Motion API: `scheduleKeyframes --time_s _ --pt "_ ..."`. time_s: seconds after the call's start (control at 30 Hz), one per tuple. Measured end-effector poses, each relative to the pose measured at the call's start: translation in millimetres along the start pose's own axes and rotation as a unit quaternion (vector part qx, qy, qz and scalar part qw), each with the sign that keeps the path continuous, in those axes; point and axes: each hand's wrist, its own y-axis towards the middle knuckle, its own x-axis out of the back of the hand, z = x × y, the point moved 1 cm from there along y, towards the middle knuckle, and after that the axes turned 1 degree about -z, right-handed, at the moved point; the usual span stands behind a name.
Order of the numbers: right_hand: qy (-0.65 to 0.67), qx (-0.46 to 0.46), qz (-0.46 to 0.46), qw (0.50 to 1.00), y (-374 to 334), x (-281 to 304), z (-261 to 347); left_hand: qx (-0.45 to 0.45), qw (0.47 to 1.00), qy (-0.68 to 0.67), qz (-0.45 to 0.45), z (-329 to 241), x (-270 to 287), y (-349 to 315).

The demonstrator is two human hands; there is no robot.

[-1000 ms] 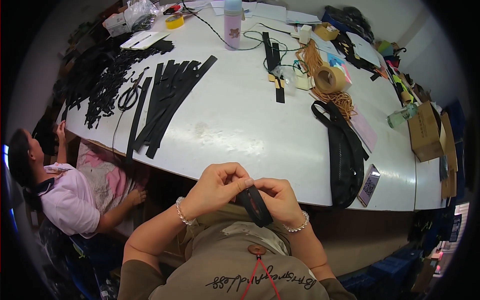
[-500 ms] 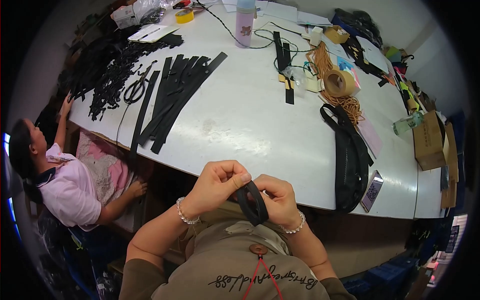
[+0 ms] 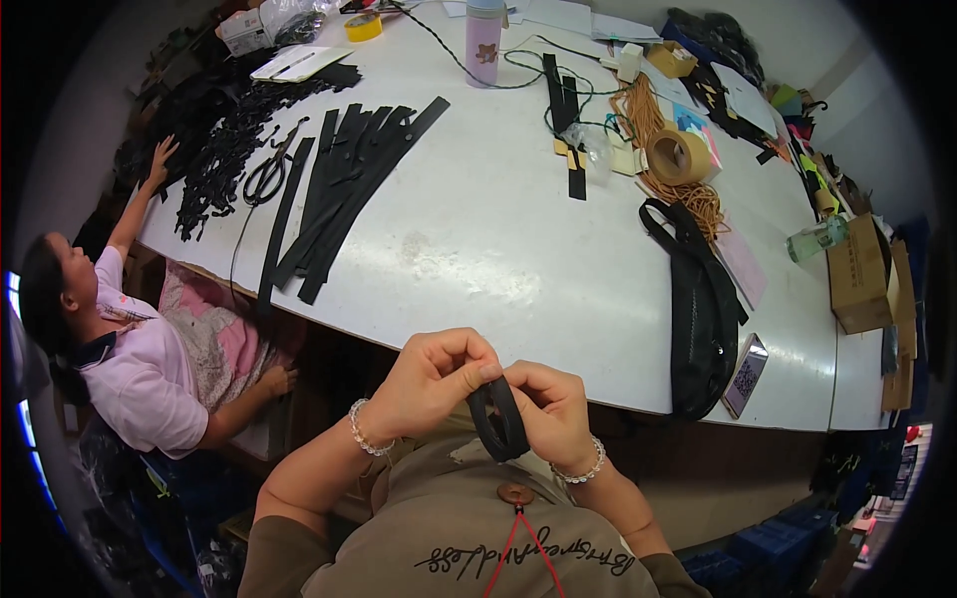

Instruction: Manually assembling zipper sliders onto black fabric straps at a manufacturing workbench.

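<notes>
In front of my chest, off the table's near edge, I hold a black zipper strip [image 3: 511, 434] bent round into a loop. My left hand [image 3: 439, 379] pinches its upper end between thumb and fingers. Close against it, my right hand [image 3: 550, 407] grips the same strip from the other side, with the fingers curled. The loop hangs below my fingertips; its pinched ends are hidden. Ahead to the left, several flat black strips [image 3: 354, 189] lie fanned on the white table [image 3: 478, 239], beside a pair of black-handled scissors [image 3: 267, 179].
A co-worker [image 3: 140, 359] sits at the left, one arm reaching toward a heap of small black pieces [image 3: 214, 159]. At right lie a black bag [image 3: 698, 329], a phone [image 3: 745, 376], a tape roll [image 3: 680, 157] and brown cord [image 3: 703, 207]. A lilac bottle [image 3: 483, 50] stands far back.
My hands and the looped strip have dropped slightly toward me, still pinching. The co-worker's reaching hand has lifted from the black heap and moved farther out.
</notes>
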Motion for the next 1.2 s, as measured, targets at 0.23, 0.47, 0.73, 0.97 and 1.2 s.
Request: scheduleKeyframes --time_s 0.23,0.47,0.73,0.97,1.2 --pt "-0.084 0.114 0.007 0.99 2.1 1.0 0.9 -0.03 1.0 -0.007 0.007 -0.3 3.4 3.2" --pt "-0.064 0.103 0.038 0.992 3.6 12.9 -11.1 0.006 1.0 0.003 0.008 2.0 1.3 4.9" --pt "0.039 0.03 -0.006 0.999 4.0 15.6 -12.6 -0.012 1.0 -0.004 -0.023 2.6 -5.8 -0.9" --pt "-0.067 0.153 -0.115 0.979 5.4 17.0 4.2 -0.133 0.963 0.208 -0.111 -0.9 -11.5 -9.9" --pt "-0.152 0.2 -0.079 0.965 -1.5 19.1 4.4 -0.263 0.92 0.272 -0.101 5.8 -5.6 -8.5"
